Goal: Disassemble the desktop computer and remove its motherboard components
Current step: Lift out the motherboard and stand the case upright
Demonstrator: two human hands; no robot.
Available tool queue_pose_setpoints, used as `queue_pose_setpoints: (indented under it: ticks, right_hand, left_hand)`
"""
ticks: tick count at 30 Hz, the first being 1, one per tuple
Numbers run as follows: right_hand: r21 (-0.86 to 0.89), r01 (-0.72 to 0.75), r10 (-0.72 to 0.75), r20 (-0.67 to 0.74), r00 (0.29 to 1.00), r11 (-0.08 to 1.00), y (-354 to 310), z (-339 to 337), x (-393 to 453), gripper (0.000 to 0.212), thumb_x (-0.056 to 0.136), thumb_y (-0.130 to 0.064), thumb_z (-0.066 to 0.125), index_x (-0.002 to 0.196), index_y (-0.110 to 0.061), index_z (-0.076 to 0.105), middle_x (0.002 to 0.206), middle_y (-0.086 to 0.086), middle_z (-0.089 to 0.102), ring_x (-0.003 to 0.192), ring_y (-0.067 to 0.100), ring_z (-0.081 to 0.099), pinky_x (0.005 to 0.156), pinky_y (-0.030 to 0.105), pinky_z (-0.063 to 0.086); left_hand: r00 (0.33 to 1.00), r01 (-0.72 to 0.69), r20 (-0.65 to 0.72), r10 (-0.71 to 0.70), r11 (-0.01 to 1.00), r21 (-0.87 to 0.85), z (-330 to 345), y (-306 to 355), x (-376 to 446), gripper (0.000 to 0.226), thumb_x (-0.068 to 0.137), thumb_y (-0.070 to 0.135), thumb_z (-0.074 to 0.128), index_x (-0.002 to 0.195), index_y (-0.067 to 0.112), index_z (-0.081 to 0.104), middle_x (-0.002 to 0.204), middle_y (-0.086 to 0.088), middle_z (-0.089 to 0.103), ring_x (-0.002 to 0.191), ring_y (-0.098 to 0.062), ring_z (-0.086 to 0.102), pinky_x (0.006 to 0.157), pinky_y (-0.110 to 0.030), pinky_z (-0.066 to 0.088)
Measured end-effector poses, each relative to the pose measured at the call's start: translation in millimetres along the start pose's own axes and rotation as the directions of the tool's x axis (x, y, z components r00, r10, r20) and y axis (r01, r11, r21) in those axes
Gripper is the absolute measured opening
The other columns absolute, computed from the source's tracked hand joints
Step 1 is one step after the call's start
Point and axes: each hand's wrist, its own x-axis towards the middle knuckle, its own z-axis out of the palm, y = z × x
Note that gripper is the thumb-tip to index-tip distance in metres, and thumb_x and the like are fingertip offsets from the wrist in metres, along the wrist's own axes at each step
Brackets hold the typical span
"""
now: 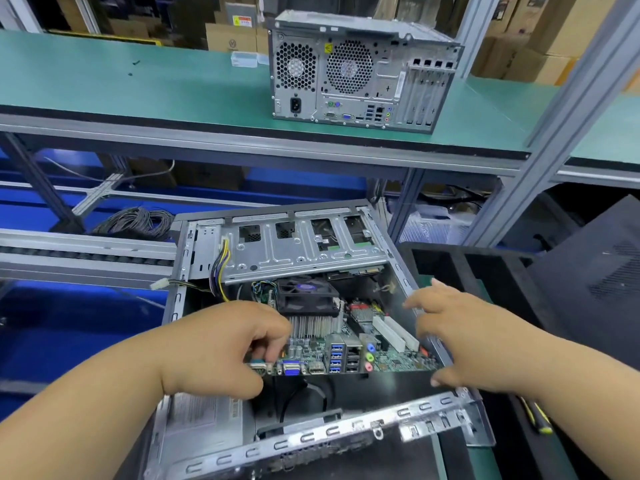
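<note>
Gripping motherboard (349, 355) side edges, both hands; board tilted above open case (311, 441).

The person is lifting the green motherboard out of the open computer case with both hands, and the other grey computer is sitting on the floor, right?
Not quite. The other grey metal computer tower stands on the green-topped upper shelf, not the floor; the head view shows it. The rest holds: the left hand grips the green motherboard at its port edge and the right hand holds its far side, over the open grey case.
</note>
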Motion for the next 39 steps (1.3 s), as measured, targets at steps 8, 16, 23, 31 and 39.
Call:
queue_pose_setpoints:
  ticks: [8,16,23,31,39]
  right_hand:
    - [-0.34,0.131,-0.125,0.039,0.991,0.931,-9,5,8,0.022,0.074,-0.028,0.054,0.087,-0.016,0.066,0.099,-0.002,0.057,0.099,0.018,0.054,0.121,0.029,0.001]
    - [-0.453,0.105,-0.073,0.089,0.993,0.885,-16,15,4,0.029,0.083,-0.01,0.043,0.095,-0.012,0.069,0.102,0.007,0.061,0.093,0.027,0.059,0.116,0.035,0.025]
    - [-0.47,0.166,-0.118,0.132,0.984,0.867,-10,3,6,0.019,0.092,-0.024,0.052,0.077,-0.016,0.059,0.095,0.004,0.063,0.092,0.023,0.061,0.12,0.038,0.016]
    - [-0.058,0.311,-0.311,0.008,0.95,0.949,24,6,-10,0.033,0.097,-0.045,0.04,0.099,-0.021,0.063,0.11,-0.008,0.053,0.109,0.01,0.047,0.101,0.032,0.039]
    - [-0.069,0.437,-0.442,-0.196,0.875,0.897,40,26,-6,0.026,0.099,-0.031,0.035,0.099,-0.02,0.059,0.105,-0.007,0.054,0.103,0.011,0.042,0.094,0.026,0.037]
  left_hand:
    - [0.988,0.085,-0.141,-0.056,0.973,0.214,9,14,-14,0.021,0.06,0.025,0.059,0.076,0.035,0.049,0.08,0.018,0.051,0.078,-0.003,0.05,0.068,-0.014,0.039]
    - [0.942,0.197,-0.325,-0.084,0.923,0.33,33,17,-32,0.032,0.068,0.045,0.074,0.094,0.041,0.055,0.09,0.026,0.055,0.093,0.004,0.048,0.093,-0.02,0.033]
    - [0.897,0.346,-0.396,-0.194,0.867,0.359,45,29,-39,0.027,0.076,0.028,0.068,0.101,0.04,0.067,0.093,0.021,0.063,0.093,0.0,0.056,0.083,-0.023,0.046]
    - [0.884,0.403,-0.396,-0.25,0.836,0.371,56,41,-47,0.028,0.074,0.024,0.063,0.097,0.04,0.065,0.082,0.034,0.051,0.081,0.012,0.045,0.071,-0.001,0.029]
    - [0.838,0.472,-0.473,-0.271,0.796,0.38,44,59,-46,0.022,0.078,0.027,0.07,0.094,0.042,0.064,0.082,0.034,0.051,0.08,0.009,0.05,0.076,-0.016,0.043]
